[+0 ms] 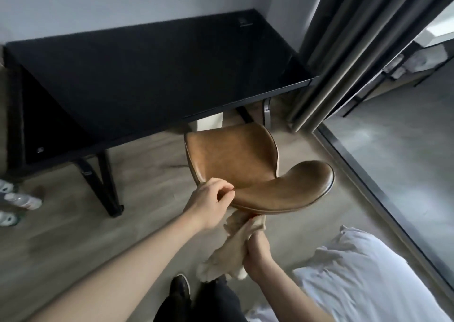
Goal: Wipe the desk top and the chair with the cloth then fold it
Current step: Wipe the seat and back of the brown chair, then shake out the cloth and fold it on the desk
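Observation:
A tan leather chair stands in front of the black desk, its curved backrest nearest me. My left hand grips the left end of the backrest's top edge, fingers curled over it. My right hand holds a beige cloth bunched up against the outer back of the backrest, just below its edge. Part of the cloth hangs down below that hand.
Grey curtains and a glass door stand to the right. A white pillow lies at bottom right. Plastic bottles lie on the floor at left. My shoe is below the chair.

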Motion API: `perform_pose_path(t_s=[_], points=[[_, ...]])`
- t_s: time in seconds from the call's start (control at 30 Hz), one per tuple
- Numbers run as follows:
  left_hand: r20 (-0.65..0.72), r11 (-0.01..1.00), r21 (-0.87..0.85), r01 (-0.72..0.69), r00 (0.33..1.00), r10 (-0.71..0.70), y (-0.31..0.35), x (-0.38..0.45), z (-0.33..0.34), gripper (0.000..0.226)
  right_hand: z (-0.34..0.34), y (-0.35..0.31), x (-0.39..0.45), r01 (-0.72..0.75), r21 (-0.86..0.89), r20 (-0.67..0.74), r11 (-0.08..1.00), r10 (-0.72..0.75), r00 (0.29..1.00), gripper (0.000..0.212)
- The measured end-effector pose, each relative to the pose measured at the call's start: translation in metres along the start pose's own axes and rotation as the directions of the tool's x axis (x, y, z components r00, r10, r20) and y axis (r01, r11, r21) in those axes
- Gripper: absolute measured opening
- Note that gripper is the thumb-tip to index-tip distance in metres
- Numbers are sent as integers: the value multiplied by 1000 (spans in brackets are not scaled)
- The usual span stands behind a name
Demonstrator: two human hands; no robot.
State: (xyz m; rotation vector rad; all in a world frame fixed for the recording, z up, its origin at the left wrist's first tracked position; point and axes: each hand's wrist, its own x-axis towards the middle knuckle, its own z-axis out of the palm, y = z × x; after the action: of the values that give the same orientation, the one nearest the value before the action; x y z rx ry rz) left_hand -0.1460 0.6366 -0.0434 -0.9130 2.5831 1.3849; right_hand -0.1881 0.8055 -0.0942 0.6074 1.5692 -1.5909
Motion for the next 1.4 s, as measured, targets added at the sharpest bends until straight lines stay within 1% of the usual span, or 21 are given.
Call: perform_pose_path(t_s=[0.07,0.13,0.17,0.23,0.27,0.33,0.4,0.53,0.63,0.73,0.8,0.83,0.87,0.93,0.97,1.0,1.07,1.13,1.2,1.27,1.4], points=[[-42,997,-34,71,996,-72,7,-38,-29,27,-1,-18,-58,49,-195,24,980,-45,999,49],[-8,987,-60,151,988,-152,10,-81,-53,8,-1,-29,-106,120,-325,110,938,-88,990,32],[30,980,-74,183,983,-182,11,-104,-65,9,1,-34,-128,182,-376,170,909,-125,977,26],[93,972,-92,218,973,-209,12,-145,-86,17,8,-43,-162,307,-470,276,828,-192,942,14],[105,968,-103,231,970,-220,10,-163,-94,20,15,-48,-176,378,-502,327,778,-234,916,13],[96,958,-150,244,968,-231,4,-189,-108,27,35,-61,-194,497,-547,416,673,-296,859,18],[75,950,-190,248,969,-237,-2,-205,-123,33,61,-77,-209,577,-588,489,566,-320,812,26],[-8,944,-268,190,980,-199,-11,-209,-165,45,121,-103,-223,664,-618,560,421,-356,748,32],[-85,936,-334,112,985,-148,-18,-202,-206,58,172,-119,-233,733,-587,599,342,-426,678,16],[-159,960,-280,23,985,-70,-25,-196,-257,84,223,-125,-241,772,-571,618,281,-472,629,21],[-221,969,-241,-44,975,-11,-25,-190,-293,89,256,-126,-242,803,-546,648,239,-487,586,16],[-254,972,-220,-79,967,21,-25,-187,-310,84,272,-127,-244,818,-527,667,232,-483,567,18],[-287,973,-206,-109,957,46,-26,-183,-325,71,286,-129,-244,824,-516,686,236,-462,562,22],[-383,966,-201,-163,921,76,-30,-176,-354,24,309,-134,-246,825,-490,713,282,-415,565,26],[-430,960,-212,-184,899,78,-35,-172,-368,11,319,-136,-246,824,-472,724,312,-397,565,25],[-473,956,-216,-196,878,73,-42,-167,-383,17,327,-138,-245,823,-456,732,338,-384,563,22],[-502,958,-224,-179,864,44,-56,-155,-415,18,343,-145,-242,827,-408,749,386,-377,545,16],[-477,965,-225,-139,879,15,-71,-136,-444,13,362,-155,-238,840,-355,762,411,-394,515,13],[-450,975,-199,-97,893,-3,-83,-116,-466,16,385,-169,-237,841,-317,775,439,-392,496,12],[-432,983,-169,-79,902,-2,-90,-100,-485,21,409,-184,-235,850,-299,803,433,-367,470,9],[-431,993,-102,-58,902,9,-89,-71,-536,24,455,-222,-220,895,-265,860,360,-331,388,9]])
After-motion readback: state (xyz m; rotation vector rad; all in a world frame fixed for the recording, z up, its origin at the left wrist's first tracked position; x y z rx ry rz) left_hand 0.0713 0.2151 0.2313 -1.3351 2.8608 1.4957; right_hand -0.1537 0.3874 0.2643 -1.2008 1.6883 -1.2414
